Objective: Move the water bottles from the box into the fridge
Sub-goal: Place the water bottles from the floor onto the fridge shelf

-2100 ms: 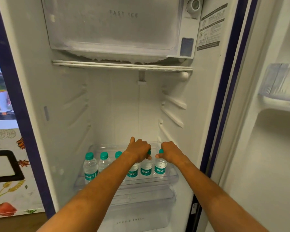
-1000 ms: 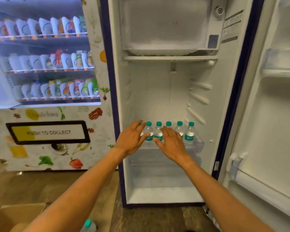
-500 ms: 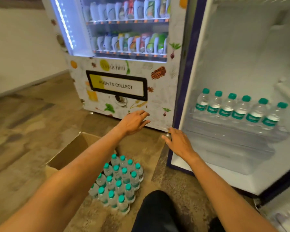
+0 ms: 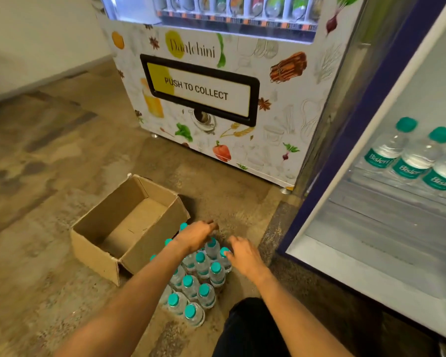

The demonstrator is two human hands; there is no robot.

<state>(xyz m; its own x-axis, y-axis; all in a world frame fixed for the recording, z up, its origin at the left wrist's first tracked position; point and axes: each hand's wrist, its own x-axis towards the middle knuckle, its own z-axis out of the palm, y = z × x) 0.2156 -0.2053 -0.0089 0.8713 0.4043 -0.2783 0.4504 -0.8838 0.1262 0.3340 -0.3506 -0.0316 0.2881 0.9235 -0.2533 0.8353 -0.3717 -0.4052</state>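
Note:
Several small water bottles (image 4: 202, 282) with teal caps stand in a tight cluster on the floor, right beside an empty cardboard box (image 4: 95, 256). My left hand (image 4: 195, 235) hovers over the cluster's far end with its fingers loosely bent downward, holding nothing. My right hand (image 4: 243, 256) reaches in from the right, its fingertips at the cap of a far-right bottle. At the right edge the open fridge (image 4: 345, 161) holds a row of labelled bottles (image 4: 410, 158) on its clear shelf.
A vending machine (image 4: 198, 88) with a "PUSH TO COLLECT" flap stands behind the box, against the fridge's left side. The brown stone floor (image 4: 49, 155) stretches left to a white wall. My dark-clothed knee (image 4: 250, 325) is just below the bottles.
My view swung from the fridge shelf down to the floor. Both hands left the shelved bottles and dropped onto the floor cluster beside the box.

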